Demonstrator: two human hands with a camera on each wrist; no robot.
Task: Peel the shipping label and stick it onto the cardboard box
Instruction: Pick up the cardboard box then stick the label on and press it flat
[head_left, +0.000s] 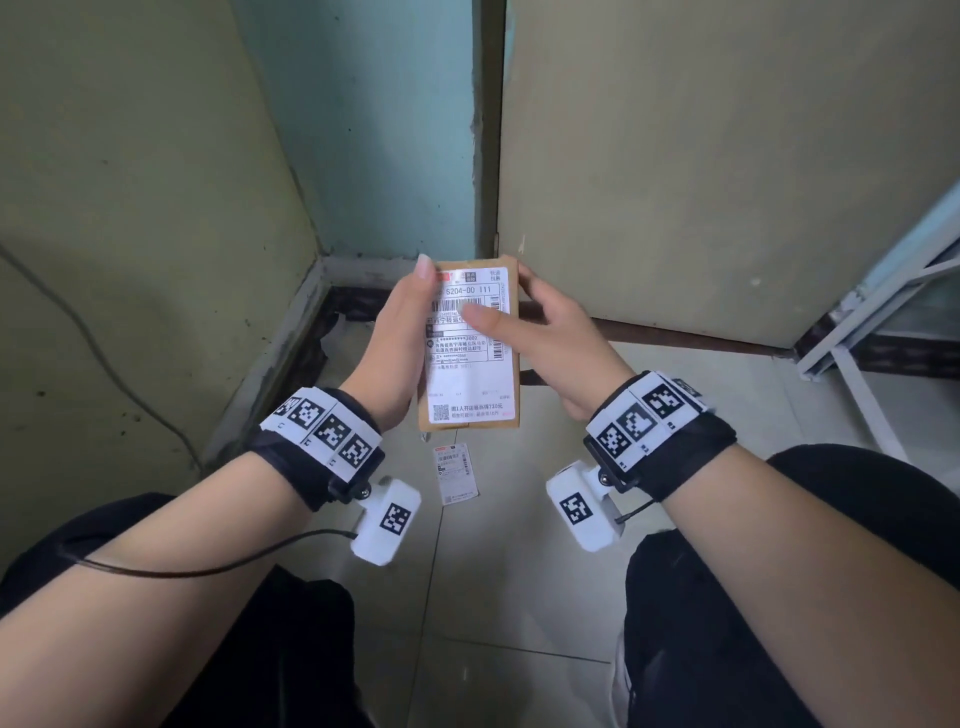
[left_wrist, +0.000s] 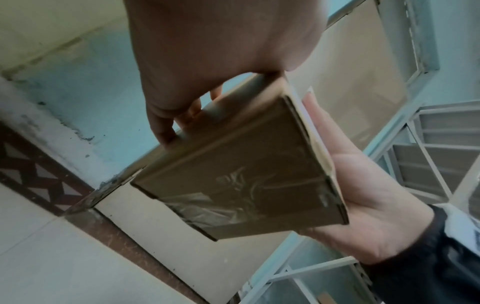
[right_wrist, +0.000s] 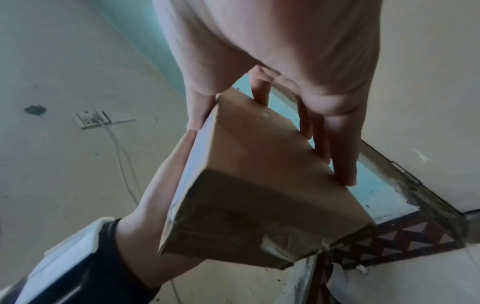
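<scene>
Both hands hold a small brown cardboard box (head_left: 470, 425) in front of me, above the floor. A white printed shipping label (head_left: 467, 379) lies flat over nearly all of its top face. My left hand (head_left: 400, 338) grips the box's left side, thumb tip at the top left corner. My right hand (head_left: 556, 343) holds the right side, its thumb pressing on the barcode area. In the left wrist view the left hand's (left_wrist: 207, 51) fingers curl round the box (left_wrist: 233, 164). In the right wrist view the right hand's (right_wrist: 298, 51) fingers lie along the box (right_wrist: 259, 174).
A small printed paper slip (head_left: 457, 474) lies on the tiled floor below the box. A wall corner and a closed door (head_left: 727, 156) stand ahead. A white metal rack (head_left: 883, 322) is at the right. A cable (head_left: 78, 322) runs down the left wall.
</scene>
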